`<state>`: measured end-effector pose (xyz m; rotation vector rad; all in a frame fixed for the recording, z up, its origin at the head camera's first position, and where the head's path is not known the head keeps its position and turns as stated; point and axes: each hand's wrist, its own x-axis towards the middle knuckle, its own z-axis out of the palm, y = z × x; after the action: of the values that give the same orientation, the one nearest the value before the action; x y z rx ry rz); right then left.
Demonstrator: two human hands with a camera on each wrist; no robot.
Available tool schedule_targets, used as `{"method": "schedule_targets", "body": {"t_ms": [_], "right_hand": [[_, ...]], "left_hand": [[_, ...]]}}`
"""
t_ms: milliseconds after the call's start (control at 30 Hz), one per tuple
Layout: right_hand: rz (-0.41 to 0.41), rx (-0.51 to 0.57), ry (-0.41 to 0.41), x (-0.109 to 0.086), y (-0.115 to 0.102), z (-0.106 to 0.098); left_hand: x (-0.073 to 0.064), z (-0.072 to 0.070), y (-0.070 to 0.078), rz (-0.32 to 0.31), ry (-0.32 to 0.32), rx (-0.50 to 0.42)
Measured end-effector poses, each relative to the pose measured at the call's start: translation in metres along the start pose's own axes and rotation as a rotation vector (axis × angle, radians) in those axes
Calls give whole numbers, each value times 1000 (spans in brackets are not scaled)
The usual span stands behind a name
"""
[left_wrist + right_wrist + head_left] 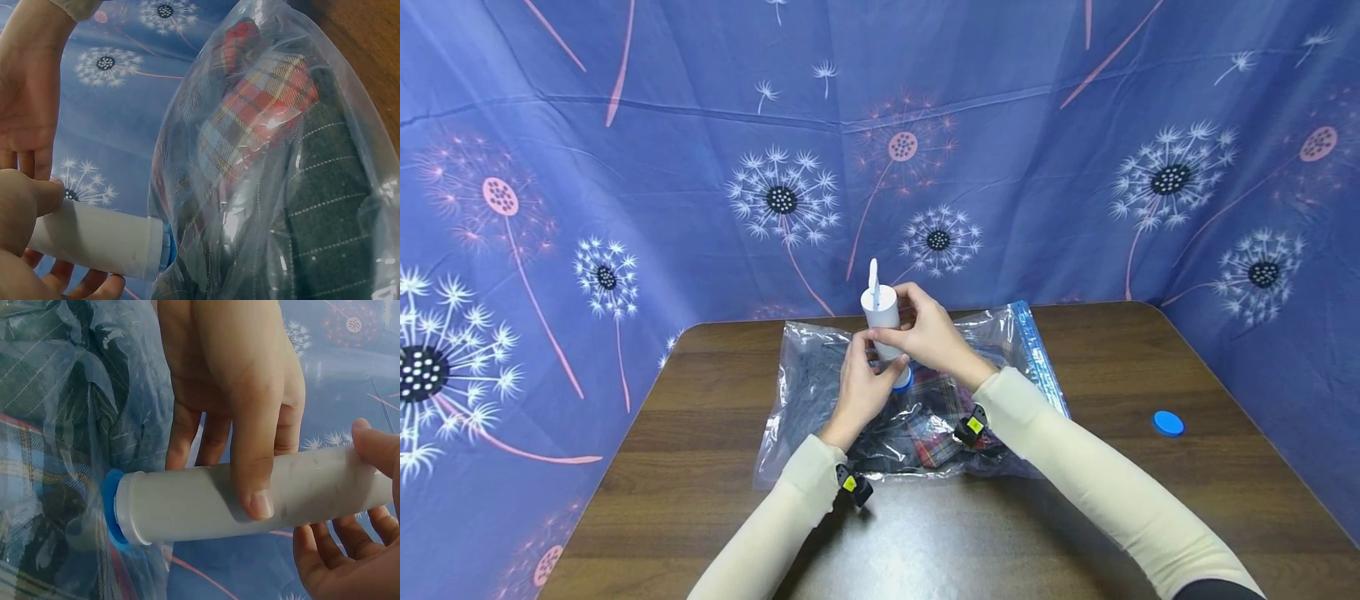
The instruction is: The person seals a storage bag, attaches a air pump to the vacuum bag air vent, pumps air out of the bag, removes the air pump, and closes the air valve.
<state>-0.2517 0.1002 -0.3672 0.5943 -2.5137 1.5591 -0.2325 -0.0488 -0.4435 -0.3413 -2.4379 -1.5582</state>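
A white hand pump [880,308] stands on the blue valve [906,385] of a clear storage bag [805,367], its thin white handle [874,275] rising from the top. My left hand [859,387] grips the pump's lower barrel, thumb lying across it in the right wrist view. Higher up, the barrel is held between the thumb and fingers of my right hand [928,333]. In the left wrist view, the pump's base [153,247] meets the bag's film. Folded clothes fill the bag, among them red plaid cloth [259,112] and dark striped cloth [328,187].
A round blue cap [1168,422] lies on the wooden table [700,433] to the right. The bag's blue zip edge [1037,350] runs along its right side. Behind the table hangs a blue cloth [1015,167] with a dandelion print.
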Motion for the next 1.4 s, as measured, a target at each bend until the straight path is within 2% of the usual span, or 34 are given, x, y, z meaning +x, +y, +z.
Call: {"method": "schedule_targets", "body": {"t_ms": [100,233,333,500,633,800,967,1233,1400], "right_hand": [[-7,-5,-8,1,1,-1],[-42,15,-65,4,1,-7],[-56,91,-154,7,3,-16],[-35,268,-326,14,10,-29],[-11,346,-382,18,14,-35],[-3,338,-392,19,16,-35],[-18,318,-369,17,15,-33],[4,268,-255,12,20,-30],[-12,202,-171,8,21,-27]], "left_hand": [[0,0,0,-4,-4,5],[1,0,1,14,-15,17],[1,0,2,26,-29,33],[2,0,2,32,-16,36],[2,0,1,35,-23,32],[3,1,0,33,-32,23],[3,-1,-2,35,-45,14],[5,-9,-4,19,-50,-47],[3,-8,-5,9,-60,-37]]}}
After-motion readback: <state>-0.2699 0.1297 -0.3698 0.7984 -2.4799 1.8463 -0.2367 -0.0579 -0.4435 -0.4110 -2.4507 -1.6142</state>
